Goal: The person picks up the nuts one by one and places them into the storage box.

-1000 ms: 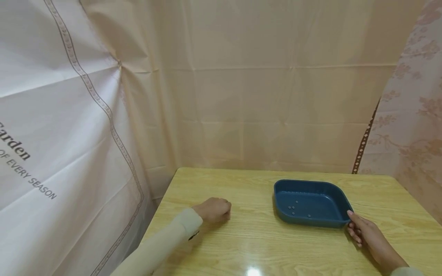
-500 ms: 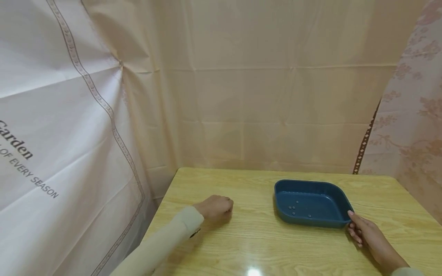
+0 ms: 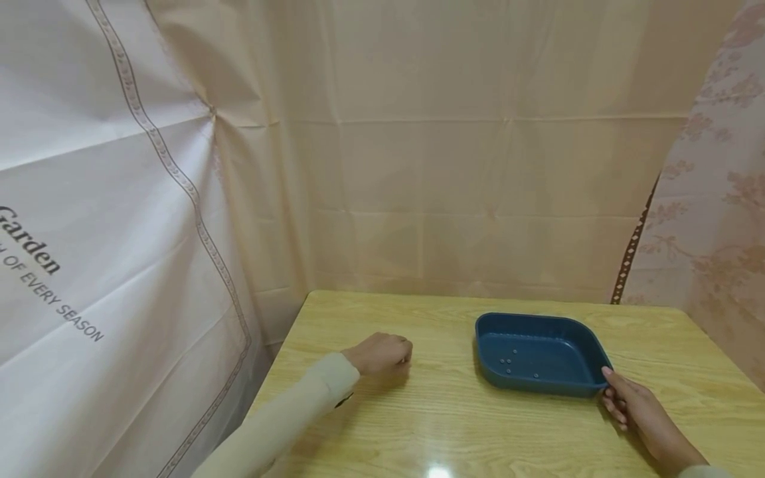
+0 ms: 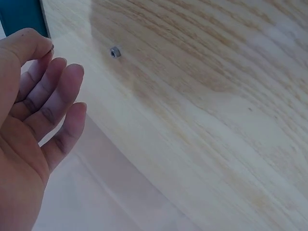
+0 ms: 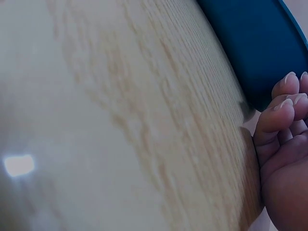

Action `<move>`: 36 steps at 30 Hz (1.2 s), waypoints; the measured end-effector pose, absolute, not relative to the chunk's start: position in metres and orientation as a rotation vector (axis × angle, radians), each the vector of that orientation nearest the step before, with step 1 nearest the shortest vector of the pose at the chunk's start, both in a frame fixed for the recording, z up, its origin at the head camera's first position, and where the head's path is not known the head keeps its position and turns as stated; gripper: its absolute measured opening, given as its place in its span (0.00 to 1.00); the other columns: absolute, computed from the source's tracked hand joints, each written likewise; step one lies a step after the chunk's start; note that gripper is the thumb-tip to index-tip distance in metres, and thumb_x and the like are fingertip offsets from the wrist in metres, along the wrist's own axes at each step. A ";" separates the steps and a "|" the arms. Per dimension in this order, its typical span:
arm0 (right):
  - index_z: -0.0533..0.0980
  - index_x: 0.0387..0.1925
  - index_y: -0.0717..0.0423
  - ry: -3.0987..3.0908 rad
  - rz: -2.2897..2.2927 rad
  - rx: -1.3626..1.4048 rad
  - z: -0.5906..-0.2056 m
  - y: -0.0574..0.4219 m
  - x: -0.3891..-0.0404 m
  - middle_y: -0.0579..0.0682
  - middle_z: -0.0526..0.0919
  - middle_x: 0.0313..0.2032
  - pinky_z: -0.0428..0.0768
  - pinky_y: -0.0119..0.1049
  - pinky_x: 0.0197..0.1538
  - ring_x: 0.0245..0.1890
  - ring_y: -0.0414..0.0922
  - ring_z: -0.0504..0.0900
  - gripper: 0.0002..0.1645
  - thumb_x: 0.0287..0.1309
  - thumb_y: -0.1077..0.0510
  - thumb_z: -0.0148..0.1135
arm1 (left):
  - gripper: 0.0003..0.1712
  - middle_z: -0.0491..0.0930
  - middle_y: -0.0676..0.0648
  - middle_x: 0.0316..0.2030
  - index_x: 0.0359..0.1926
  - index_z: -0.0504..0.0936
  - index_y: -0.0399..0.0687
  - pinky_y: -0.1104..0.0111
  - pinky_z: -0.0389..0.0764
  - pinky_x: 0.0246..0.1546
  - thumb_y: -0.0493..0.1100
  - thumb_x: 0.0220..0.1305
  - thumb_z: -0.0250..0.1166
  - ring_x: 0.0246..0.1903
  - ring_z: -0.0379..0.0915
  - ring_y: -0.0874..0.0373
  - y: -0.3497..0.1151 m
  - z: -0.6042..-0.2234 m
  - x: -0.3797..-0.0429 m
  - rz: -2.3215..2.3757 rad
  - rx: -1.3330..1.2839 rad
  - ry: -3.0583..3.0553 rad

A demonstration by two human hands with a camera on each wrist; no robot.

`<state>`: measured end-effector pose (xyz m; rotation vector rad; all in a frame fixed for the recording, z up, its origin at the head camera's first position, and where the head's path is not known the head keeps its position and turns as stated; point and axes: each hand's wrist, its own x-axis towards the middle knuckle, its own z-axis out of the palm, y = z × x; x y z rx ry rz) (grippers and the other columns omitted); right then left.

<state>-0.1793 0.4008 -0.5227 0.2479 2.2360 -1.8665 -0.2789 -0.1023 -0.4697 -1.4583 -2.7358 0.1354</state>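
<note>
In the left wrist view, my left hand pinches thumb against index finger; a tiny dark edge, apparently a small metal nut, shows at the tips, mostly hidden. Beyond those fingers another metal nut lies loose on the wood table. The head view shows the left hand just over the table, left of a dark blue tray. Several small nuts lie scattered on the tray's floor. My right hand grips the tray's near right corner, thumb on the rim and fingers curled below.
The wood-grain table fills the lower part of the head view. Behind it hangs a beige cloth, with a printed white sheet on the left and a floral one on the right.
My left hand has shifted slightly right and away from me, towards the tray. The right hand keeps its hold on the tray, which stays in place.
</note>
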 end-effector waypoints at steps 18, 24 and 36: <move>0.69 0.33 0.56 2.209 -1.882 0.230 -0.523 0.403 -0.179 0.46 0.72 0.24 0.76 0.39 0.26 0.19 0.40 0.68 0.33 0.78 0.32 0.40 | 0.06 0.82 0.56 0.38 0.45 0.83 0.50 0.81 0.72 0.30 0.45 0.77 0.60 0.29 0.71 0.72 -0.076 -0.461 -0.286 0.038 -1.486 -2.709; 0.69 0.33 0.57 2.213 -1.887 0.220 -0.524 0.403 -0.179 0.46 0.71 0.23 0.75 0.40 0.26 0.19 0.41 0.68 0.33 0.78 0.33 0.40 | 0.06 0.80 0.57 0.38 0.45 0.82 0.51 0.81 0.71 0.29 0.45 0.77 0.60 0.29 0.69 0.72 -0.066 -0.460 -0.291 0.041 -1.501 -2.683; 0.69 0.32 0.56 2.199 -1.936 0.200 -0.526 0.403 -0.179 0.45 0.71 0.23 0.74 0.38 0.24 0.18 0.39 0.68 0.32 0.79 0.34 0.41 | 0.08 0.81 0.57 0.40 0.46 0.83 0.52 0.80 0.73 0.31 0.47 0.78 0.59 0.32 0.73 0.72 -0.041 -0.454 -0.294 0.052 -1.511 -2.699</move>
